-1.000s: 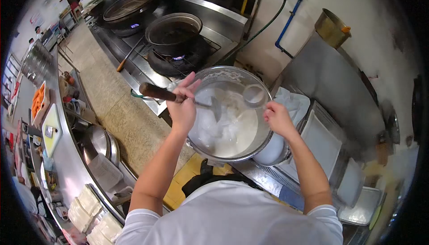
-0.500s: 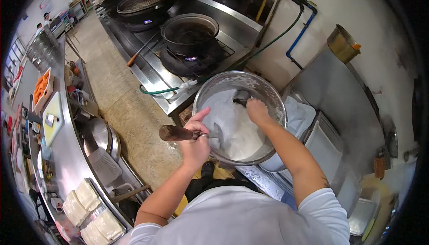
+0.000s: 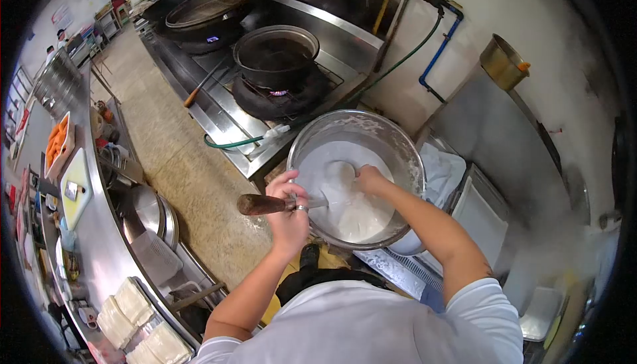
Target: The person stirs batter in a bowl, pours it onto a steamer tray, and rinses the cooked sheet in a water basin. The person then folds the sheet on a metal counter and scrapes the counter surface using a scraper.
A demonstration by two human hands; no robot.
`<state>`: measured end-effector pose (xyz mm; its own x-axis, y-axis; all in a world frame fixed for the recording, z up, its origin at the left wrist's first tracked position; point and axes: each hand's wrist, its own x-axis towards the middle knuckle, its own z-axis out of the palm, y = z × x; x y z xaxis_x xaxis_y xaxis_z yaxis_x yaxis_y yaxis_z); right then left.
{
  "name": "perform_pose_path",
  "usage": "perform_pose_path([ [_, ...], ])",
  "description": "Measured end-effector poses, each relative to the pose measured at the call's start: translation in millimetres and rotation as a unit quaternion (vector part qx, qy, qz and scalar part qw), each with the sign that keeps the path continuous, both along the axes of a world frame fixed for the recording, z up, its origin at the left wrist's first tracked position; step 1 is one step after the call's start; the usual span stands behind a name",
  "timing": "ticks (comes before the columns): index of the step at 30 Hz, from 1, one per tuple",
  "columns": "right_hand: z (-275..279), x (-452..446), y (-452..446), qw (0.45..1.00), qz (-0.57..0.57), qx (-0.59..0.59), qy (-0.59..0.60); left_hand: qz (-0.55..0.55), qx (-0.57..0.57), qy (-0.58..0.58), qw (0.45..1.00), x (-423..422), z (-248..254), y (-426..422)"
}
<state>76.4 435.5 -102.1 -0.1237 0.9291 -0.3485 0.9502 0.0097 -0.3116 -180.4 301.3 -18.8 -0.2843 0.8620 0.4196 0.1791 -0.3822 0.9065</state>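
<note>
Long curved steel counter (image 3: 116,238): It ran along the left, bearing orange pieces (image 3: 57,142) in a white oblong tray (image 3: 62,158).
Wide steel stove (image 3: 225,118): It stood on the far side, with a round dark metal wok (image 3: 275,51) above a lit burner.
Left hand (image 3: 290,215): It was curled around the metal neck of a tool with a brown wooden handle (image 3: 260,205). The handle pointed left; the other end reached inside the pot.
Round pale scoop (image 3: 341,171): It was low in the wet white mixture (image 3: 358,221). Half a second earlier it was farther away and showed dark; now it looked pale, so I judged that it was taking up mixture.
Large round steel pot (image 3: 406,155): It held this mixture, in front of the person.
Right hand (image 3: 373,181): It was closed beside the scoop, apparently pinching its handle; the fingertips were partly hidden.
White rectangular plastic trays (image 3: 483,211): They lay right of the pot.
</note>
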Motion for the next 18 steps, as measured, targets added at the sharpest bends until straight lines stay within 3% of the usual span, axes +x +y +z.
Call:
perform_pose_path([
  [6, 53, 19, -21, 0.981, -0.089, -0.073, 0.156, 0.034, 0.027, 0.049, 0.998, -8, -7, -7],
  [10, 114, 38, -47, 0.976, -0.074, -0.075, 0.191, -0.004, -0.231, 0.029, 0.973, -3, -2, -53],
  [15, 162, 78, -82, 0.955, -0.103, -0.077, 0.267, -0.091, -0.265, -0.117, 0.953, 23, -4, -103],
  [18, 182, 111, -106, 0.942, -0.124, -0.094, 0.297, -0.134, -0.330, -0.202, 0.912, 47, 3, -118],
])
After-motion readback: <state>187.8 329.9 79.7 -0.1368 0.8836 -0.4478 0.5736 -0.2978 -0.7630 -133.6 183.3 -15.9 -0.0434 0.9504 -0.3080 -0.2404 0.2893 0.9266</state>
